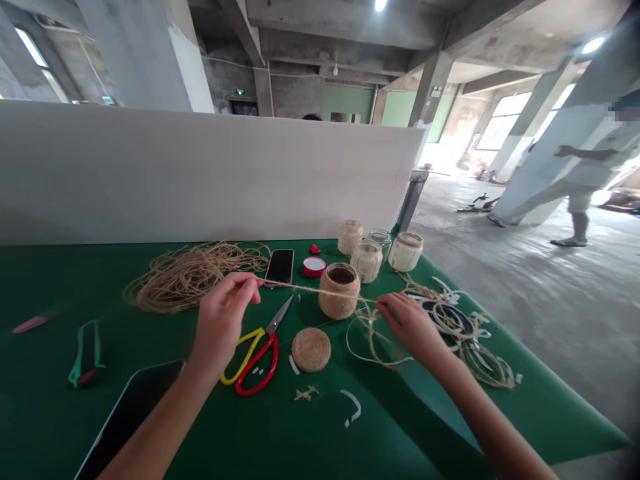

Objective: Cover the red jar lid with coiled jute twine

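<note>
My left hand (pixel 223 319) is raised over the green table (pixel 200 433) and pinches a strand of jute twine (pixel 310 289). The strand runs taut to the right, in front of a twine-wrapped jar (pixel 339 291). At the far end my right hand (pixel 409 324) is closed on the same twine, where loose loops hang down onto the cloth. Red-and-yellow scissors (pixel 257 357) lie under my left hand. A flat twine-wound disc (pixel 311 349) rests between my hands.
A heap of loose twine (pixel 187 275), a phone (pixel 279 267) and a red lid (pixel 315 266) lie behind. Three more jars (pixel 380 250) stand at the back right. White strips and twine scraps (pixel 465 327) clutter the right edge. A tablet (pixel 130 413), a cutter (pixel 86 353); a person (pixel 580 180) walks beyond.
</note>
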### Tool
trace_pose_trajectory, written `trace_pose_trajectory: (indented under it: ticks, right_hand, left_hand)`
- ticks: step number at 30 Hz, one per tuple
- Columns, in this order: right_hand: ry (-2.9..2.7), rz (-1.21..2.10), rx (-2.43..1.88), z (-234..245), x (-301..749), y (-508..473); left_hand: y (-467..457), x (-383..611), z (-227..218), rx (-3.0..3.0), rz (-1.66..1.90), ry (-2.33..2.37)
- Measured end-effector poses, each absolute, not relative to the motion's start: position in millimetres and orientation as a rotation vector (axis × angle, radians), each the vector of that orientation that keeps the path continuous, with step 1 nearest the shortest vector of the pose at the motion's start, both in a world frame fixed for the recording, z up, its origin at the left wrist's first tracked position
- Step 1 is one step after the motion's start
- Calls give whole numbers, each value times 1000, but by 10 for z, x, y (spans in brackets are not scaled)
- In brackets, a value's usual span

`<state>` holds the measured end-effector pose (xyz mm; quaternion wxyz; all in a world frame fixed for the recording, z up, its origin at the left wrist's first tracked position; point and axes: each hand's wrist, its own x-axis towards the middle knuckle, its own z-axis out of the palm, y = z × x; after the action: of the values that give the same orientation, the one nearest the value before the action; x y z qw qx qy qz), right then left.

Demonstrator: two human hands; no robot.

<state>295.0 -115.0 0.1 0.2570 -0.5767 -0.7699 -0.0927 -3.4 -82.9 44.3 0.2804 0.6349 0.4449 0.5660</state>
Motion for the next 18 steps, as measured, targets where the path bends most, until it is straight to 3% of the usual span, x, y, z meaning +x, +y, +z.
trace_pose_trajectory:
  ticks: [7, 12, 15, 18]
  right_hand:
    - [-2093, -660, -1758, 16, 3363, -1207]
    - [-2083, -779, -1970, -148, 3558, -1211]
    - [-1991, -657, -1978, -135, 3463, -1235]
    - [-2049, -194, -1677, 63, 3036, -1330]
  left_hand:
    - [-798, -121, 421, 1097, 1825, 736]
    - [-713, -363, 450, 905, 1841, 747]
    - [-739, -395, 462, 1195, 1639, 917]
    - [-864, -259, 514, 1669, 1188, 1124]
